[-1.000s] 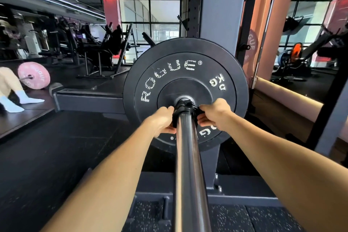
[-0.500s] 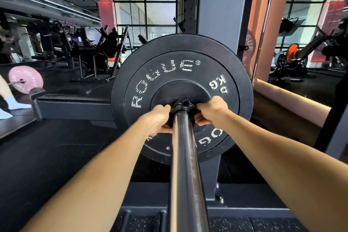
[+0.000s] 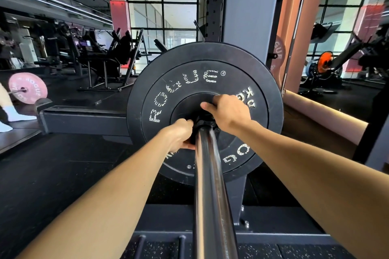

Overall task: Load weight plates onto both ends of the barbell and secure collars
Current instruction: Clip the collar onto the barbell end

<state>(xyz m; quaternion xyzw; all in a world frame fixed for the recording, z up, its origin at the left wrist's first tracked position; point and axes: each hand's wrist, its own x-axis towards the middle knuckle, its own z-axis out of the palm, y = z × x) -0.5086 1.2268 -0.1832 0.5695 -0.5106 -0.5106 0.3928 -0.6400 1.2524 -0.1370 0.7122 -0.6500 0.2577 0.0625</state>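
Note:
A black Rogue weight plate [image 3: 189, 65] sits on the barbell sleeve [image 3: 210, 185], which runs from the bottom of the view toward the plate's hub. A black collar [image 3: 205, 122] rings the sleeve right against the plate. My left hand [image 3: 179, 135] is closed on the collar's left side. My right hand [image 3: 228, 111] lies over the top right of the collar, fingers curled onto the hub. Most of the collar is hidden by both hands.
A grey rack upright [image 3: 246, 6] stands right behind the plate. A low grey rack base [image 3: 84, 120] runs left along the floor. A pink plate on another bar [image 3: 27, 88] and a person's socked foot [image 3: 19, 112] are far left. Machines fill the background.
My right hand has lifted from the collar's right side to over its top, onto the hub. My left hand stays on the collar. The view has moved closer to the plate.

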